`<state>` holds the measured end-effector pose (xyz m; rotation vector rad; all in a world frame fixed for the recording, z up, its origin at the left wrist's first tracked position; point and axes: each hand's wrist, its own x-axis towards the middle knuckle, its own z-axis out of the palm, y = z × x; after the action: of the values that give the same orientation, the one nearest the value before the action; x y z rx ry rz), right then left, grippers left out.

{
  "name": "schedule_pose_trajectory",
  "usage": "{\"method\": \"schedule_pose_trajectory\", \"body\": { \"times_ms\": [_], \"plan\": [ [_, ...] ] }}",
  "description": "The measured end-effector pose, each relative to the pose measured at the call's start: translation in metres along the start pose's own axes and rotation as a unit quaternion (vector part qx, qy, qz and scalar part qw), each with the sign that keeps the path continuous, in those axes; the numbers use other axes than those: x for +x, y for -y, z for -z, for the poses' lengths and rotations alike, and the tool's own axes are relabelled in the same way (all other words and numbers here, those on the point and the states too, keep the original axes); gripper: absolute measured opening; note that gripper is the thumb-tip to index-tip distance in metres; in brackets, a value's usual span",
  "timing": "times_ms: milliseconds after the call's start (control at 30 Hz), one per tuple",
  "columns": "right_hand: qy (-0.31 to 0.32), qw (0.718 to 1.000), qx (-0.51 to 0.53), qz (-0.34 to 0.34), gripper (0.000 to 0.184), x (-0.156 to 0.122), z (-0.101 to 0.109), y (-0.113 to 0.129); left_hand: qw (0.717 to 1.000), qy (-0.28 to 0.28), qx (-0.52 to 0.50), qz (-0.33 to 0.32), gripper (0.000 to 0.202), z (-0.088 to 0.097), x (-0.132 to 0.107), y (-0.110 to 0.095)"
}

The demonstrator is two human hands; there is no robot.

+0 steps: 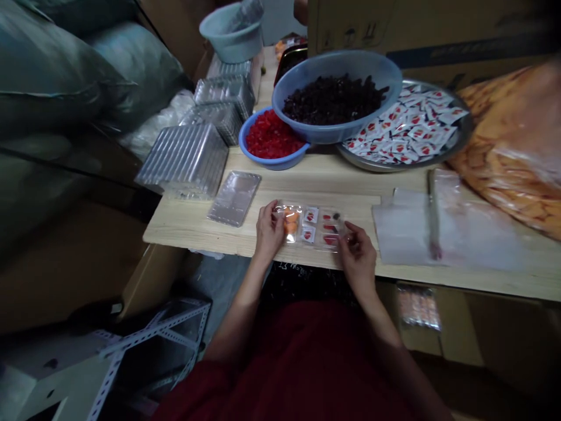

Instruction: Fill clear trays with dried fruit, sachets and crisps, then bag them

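My left hand (269, 229) grips the left end of a clear plastic tray (319, 237) at the table's front edge. The fingers of my right hand (357, 252) are closed on its right end. Orange pieces (290, 222) fill the left part of the tray, two small white packets (310, 215) with red print lie in the middle, and red pieces (329, 238) with a dark one sit at the right. An empty-looking clear tray or lid (234, 197) lies flat on the table to the left of my left hand.
Stacked clear trays (186, 155) stand at the left. Behind are a blue bowl of red pieces (272, 137), a larger bowl of dark pieces (335, 102) and a metal pan of packets (412, 131). Plastic bags (412, 231) and an orange sack (521, 140) lie at the right.
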<state>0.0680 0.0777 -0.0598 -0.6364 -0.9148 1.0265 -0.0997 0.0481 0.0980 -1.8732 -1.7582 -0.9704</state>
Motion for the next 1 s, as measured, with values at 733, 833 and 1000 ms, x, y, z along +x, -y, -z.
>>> {"method": "schedule_pose_trajectory", "body": {
  "times_ms": [733, 833, 1000],
  "plan": [
    [0.079, 0.973, -0.165, 0.138, 0.045, 0.006, 0.002, -0.019, 0.991, 0.024, 0.131, -0.030, 0.035, 0.000, -0.002, 0.011],
    [0.079, 0.972, -0.164, 0.146, 0.046, 0.007, 0.006, -0.023, 0.991, 0.057, 0.120, -0.031, 0.033, 0.005, -0.012, 0.004],
    [0.051, 0.951, -0.254, 0.166, 0.047, 0.000, 0.019, -0.029, 0.982, 0.081, 0.170, -0.035, 0.033, 0.008, -0.030, -0.002]
  ]
}}
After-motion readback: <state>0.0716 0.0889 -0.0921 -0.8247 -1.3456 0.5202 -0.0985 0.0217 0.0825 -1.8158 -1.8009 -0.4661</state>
